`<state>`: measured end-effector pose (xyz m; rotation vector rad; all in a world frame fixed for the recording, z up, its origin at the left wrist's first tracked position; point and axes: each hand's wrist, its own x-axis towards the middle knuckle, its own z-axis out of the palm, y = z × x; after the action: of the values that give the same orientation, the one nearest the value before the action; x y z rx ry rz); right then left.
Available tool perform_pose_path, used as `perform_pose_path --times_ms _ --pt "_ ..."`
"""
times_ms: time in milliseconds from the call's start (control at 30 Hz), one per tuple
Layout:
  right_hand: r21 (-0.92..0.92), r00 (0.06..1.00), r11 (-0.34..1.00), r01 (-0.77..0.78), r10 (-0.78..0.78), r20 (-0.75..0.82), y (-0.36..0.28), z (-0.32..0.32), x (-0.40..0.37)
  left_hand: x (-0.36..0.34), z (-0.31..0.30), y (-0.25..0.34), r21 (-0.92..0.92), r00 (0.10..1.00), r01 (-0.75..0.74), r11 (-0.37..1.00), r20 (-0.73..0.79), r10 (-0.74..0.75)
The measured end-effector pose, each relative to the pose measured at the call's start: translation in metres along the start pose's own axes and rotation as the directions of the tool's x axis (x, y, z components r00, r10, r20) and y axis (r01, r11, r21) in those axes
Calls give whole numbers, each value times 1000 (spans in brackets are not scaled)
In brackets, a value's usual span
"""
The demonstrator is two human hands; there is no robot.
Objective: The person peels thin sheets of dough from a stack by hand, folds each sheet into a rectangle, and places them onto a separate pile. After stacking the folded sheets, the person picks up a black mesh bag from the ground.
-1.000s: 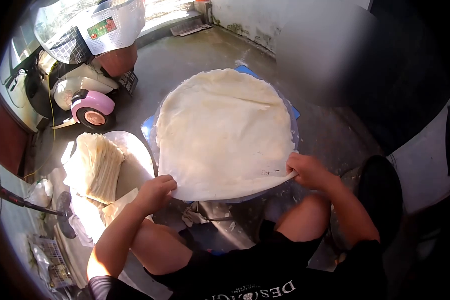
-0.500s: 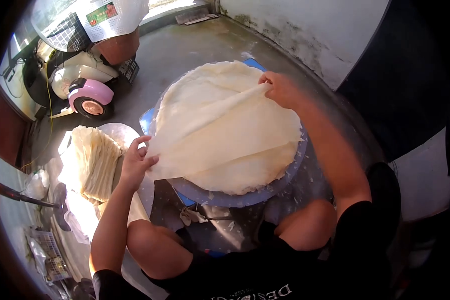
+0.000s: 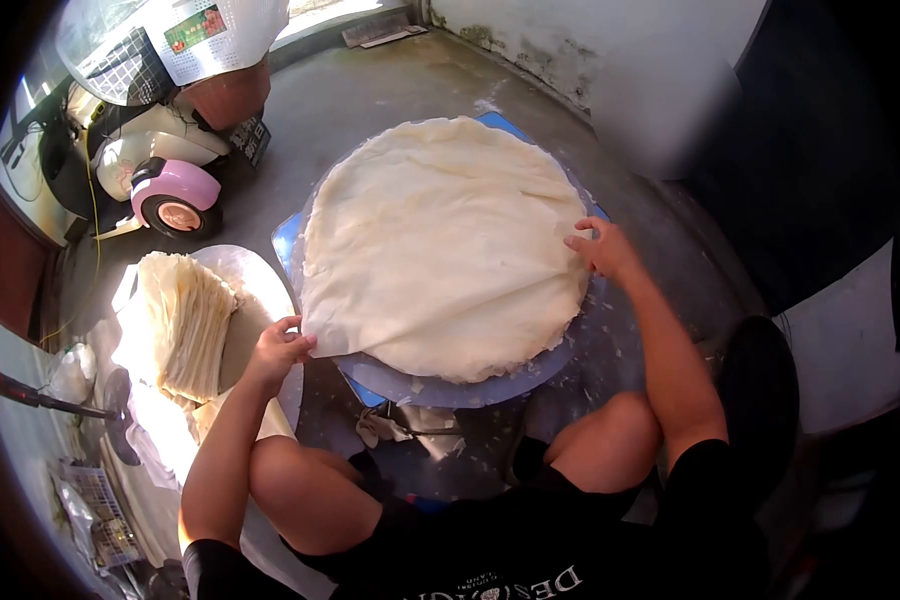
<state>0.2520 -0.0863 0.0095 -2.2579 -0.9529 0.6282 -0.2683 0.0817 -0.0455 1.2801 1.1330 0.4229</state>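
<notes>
A large round stack of thin pale sheets (image 3: 440, 240) lies on a round blue-rimmed tray (image 3: 470, 385) in front of me. The top sheet is lifted slightly and creased. My left hand (image 3: 278, 350) pinches that sheet's near-left edge, off the tray's rim. My right hand (image 3: 600, 248) grips the same sheet at the stack's right edge, where folds fan out from my fingers. My bare knees sit below the tray.
A pile of folded pale sheets (image 3: 180, 320) rests on a round tray (image 3: 265, 290) to the left. A pink and white scooter (image 3: 160, 190) stands at the far left. A white wall (image 3: 610, 50) rises behind. Concrete floor surrounds the trays.
My right hand came back from the stack's far edge to its right edge, and the raised top sheet has dropped almost flat. My left hand keeps hold of the near-left edge.
</notes>
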Motion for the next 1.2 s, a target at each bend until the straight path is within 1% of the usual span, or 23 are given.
perform_pose_path --times_ms 33,100,133,200,233,300,333,400,433,500,667,700,733,800,833,900,933,1000,1067,1100,1133,1167,1200 --pt "6 1000 1000 0 0 -4 -4 -2 -7 1 -1 -1 -1 1000 14 1000 24 -14" --pt "220 984 975 -15 -24 175 -11 -5 -18 -1 0 1 -1 999 12 1000 47 -12" --pt "223 984 975 -14 -27 177 -15 -7 -21 -3 1 2 -8 998 10 1000 68 -10" --pt "62 965 996 67 -80 251 -22 -10 -22 -6 6 4 -16 999 6 1000 36 -5" --pt "63 964 995 73 -86 252 -11 -2 -14 -8 7 5 -23 1000 3 1000 12 -3" --pt "147 990 987 66 -83 114 23 18 9 -10 7 8 14 1000 11 1000 -22 -11" --pt "149 989 986 68 -86 117 29 17 9 -11 7 8 52 999 26 998 -49 -23" --pt "408 999 913 -27 15 32 41 16 9 -13 6 9 59 998 33 998 -57 -29" --pt "409 999 912 -26 14 32 49 14 10 -12 5 9 65 998 36 997 -61 -32" --pt "581 994 807 -110 98 52 61 11 11 -12 4 10 93 998 45 995 -57 -40" --pt "608 992 784 -123 121 44 68 17 11 -10 6 10 118 995 94 988 -51 -89" --pt "631 988 762 -148 144 58 68 17 12 -13 14 17 464 972 -47 885 -184 148" --pt "627 988 765 -146 142 57 67 16 11 -16 23 25 757 888 -107 645 -219 405" --pt "679 975 700 -222 159 155 62 11 9 -15 53 50 788 746 -431 441 35 666" --pt "665 976 714 -218 152 157 57 8 7 -25 80 76 765 760 -505 401 173 626" --pt "736 982 651 -187 115 148 36 2 3 -27 138 97 733 743 -607 308 385 548" --pt "724 983 666 -179 100 151 22 0 3 -25 167 100 679 723 -659 323 453 521" --pt "752 992 659 -5 -90 85 -8 1 -7 -4 220 80 613 593 -768 185 572 567" --pt "729 966 678 100 -241 92 -56 16 -25 5 266 68 630 668 -727 272 558 493" --pt "659 949 732 174 -303 86 -73 29 -29 3 279 69 618 706 -705 347 564 429" --pt "574 918 771 275 -387 80 -88 46 -35 0 290 62 644 733 -674 363 521 437" --pt "416 903 847 331 -412 120 -101 67 -43 -1 299 53 668 757 -643 375 476 448" --pt "178 844 837 518 -534 53 -101 98 -43 3 303 41 666 753 -647 371 484 445"
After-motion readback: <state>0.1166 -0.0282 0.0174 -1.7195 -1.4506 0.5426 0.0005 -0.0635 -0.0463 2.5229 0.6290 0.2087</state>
